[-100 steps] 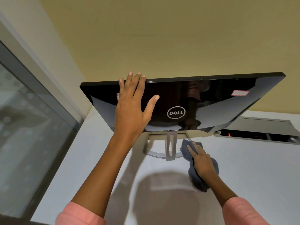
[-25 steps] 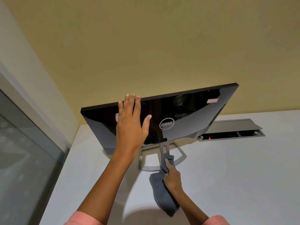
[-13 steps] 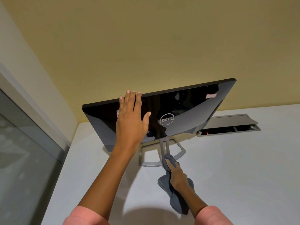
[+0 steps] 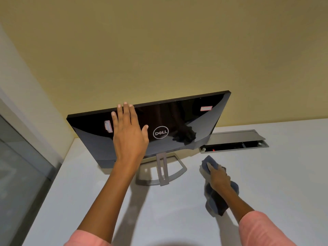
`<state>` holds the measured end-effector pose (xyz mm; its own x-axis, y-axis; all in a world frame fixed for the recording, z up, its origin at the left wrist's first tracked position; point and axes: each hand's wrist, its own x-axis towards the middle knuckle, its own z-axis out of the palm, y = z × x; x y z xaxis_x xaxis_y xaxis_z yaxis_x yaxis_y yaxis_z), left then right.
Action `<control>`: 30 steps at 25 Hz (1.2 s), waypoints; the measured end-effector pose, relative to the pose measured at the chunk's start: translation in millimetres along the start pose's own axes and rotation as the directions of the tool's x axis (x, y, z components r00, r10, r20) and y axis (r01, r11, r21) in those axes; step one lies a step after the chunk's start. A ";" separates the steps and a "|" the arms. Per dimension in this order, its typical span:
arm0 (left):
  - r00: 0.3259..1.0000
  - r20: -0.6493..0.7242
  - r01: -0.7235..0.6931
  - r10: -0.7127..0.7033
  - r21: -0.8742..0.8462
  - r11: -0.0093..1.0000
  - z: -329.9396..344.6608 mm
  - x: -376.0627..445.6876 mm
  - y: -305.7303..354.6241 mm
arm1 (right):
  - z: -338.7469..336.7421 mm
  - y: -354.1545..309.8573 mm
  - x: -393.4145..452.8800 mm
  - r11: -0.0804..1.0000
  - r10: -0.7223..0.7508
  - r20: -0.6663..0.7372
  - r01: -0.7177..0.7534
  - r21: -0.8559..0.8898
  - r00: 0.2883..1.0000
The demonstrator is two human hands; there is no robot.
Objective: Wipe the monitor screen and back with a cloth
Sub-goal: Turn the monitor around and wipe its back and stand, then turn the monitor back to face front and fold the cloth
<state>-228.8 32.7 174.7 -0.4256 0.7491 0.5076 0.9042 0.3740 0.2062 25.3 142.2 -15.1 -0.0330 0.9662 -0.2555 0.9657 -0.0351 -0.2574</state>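
At the centre of the frame the glossy black flat monitor (image 4: 177, 121) stands on its grey metal stand (image 4: 162, 172) on the white desk (image 4: 266, 174), its back facing the camera. The left hand (image 4: 128, 134) lies flat and spread against that back, fingertips at its top edge. At lower right, the right hand (image 4: 219, 178) is closed on a crumpled grey-blue cloth (image 4: 215, 197) against the desk, well clear of the stand.

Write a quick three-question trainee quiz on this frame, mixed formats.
1. True or false: the left hand lies flat on the back of the monitor.
2. Where is the cloth right now? A) on the stand B) on the desk, right of the stand C) on the monitor
3. Fill in: the right hand has its grip on the ____.

Key: 1 true; 2 B; 3 cloth.
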 end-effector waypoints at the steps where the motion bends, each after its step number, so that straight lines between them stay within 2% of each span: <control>1: 1.000 0.005 -0.011 0.011 0.024 1.000 3.0 -2.8 6.7 | -7.9 11.4 8.2 0.999 0.019 0.007 -0.019 0.036 1.000; 2: 1.000 0.011 -0.015 0.015 0.040 0.999 6.0 -5.3 14.4 | -13.3 21.8 15.7 0.999 0.013 0.044 -0.015 0.043 0.999; 5: 0.999 0.003 0.040 -0.040 0.013 0.999 8.7 -6.3 30.3 | -17.6 46.2 31.1 0.995 -0.045 0.291 0.067 -0.068 0.956; 6: 0.998 -0.002 0.063 -0.063 0.001 0.998 8.4 -5.3 32.2 | -20.7 48.6 32.7 0.995 -0.049 0.308 0.073 -0.068 0.950; 7: 0.997 -0.004 0.081 -0.081 0.000 0.997 8.0 -4.4 32.3 | -32.3 44.1 29.3 0.998 -0.065 0.264 0.070 -0.009 0.962; 8: 0.996 -0.003 0.093 -0.093 0.012 0.996 7.7 -3.6 32.4 | -46.0 39.3 29.4 0.989 -0.101 0.105 0.089 0.119 0.989; 9: 0.995 0.000 0.103 -0.103 0.025 0.994 7.8 -3.1 32.4 | -64.2 31.3 25.9 0.952 -0.124 -0.135 0.156 0.262 0.983; 10: 0.994 0.002 0.111 -0.111 0.038 0.993 7.7 -2.7 33.9 | -86.1 22.6 20.5 0.888 -0.150 -0.379 0.293 0.354 0.913; 11: 0.993 0.003 0.118 -0.118 0.045 0.992 8.6 -3.0 35.2 | -112.8 11.7 12.1 0.813 -0.175 -0.590 0.454 0.365 0.788; 12: 0.992 0.006 0.124 -0.124 0.051 0.991 9.1 -3.0 37.0 | -140.3 -0.1 6.0 0.753 -0.200 -0.740 0.583 0.303 0.642; 13: 0.991 0.012 0.131 -0.132 0.054 0.990 9.2 -3.0 38.8 | -162.3 -10.6 6.0 0.713 -0.242 -0.815 0.666 0.218 0.526; 14: 0.990 0.015 0.141 -0.142 0.058 0.988 8.7 -3.1 40.7 | -181.5 -22.5 6.7 0.692 -0.298 -0.837 0.708 0.142 0.459; 15: 0.989 0.012 0.146 -0.147 0.063 0.987 8.3 -3.0 42.2 | -196.3 -33.0 11.0 0.689 -0.365 -0.819 0.720 0.083 0.443; 16: 0.988 0.013 0.150 -0.151 0.078 0.986 7.6 -3.4 43.3 | -208.0 -41.8 18.2 0.701 -0.438 -0.766 0.712 0.036 0.471; 18: 0.987 0.036 0.150 -0.155 0.114 0.982 4.9 -2.8 42.9 | -219.5 -53.1 36.3 0.745 -0.574 -0.577 0.662 -0.074 0.581; 20: 0.985 0.068 0.148 -0.158 0.137 0.980 1.3 -1.4 41.6 | -220.4 -56.6 47.4 0.743 -0.637 -0.422 0.661 -0.109 0.646; 25: 0.983 0.115 0.121 -0.144 0.183 0.976 -2.9 -1.7 37.4 | -223.1 -56.4 37.4 0.739 -0.621 -0.456 0.670 -0.070 0.637; 30: 0.986 0.145 0.063 -0.088 0.169 0.984 -5.5 -3.2 25.8 | -220.5 -49.3 9.1 0.795 -0.567 -0.458 0.601 -0.085 0.685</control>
<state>-203.9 37.0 183.1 -0.5040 0.7845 0.3613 0.8566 0.5074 0.0932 34.2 209.0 200.7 -0.4523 0.7984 0.3975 0.7694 0.5747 -0.2789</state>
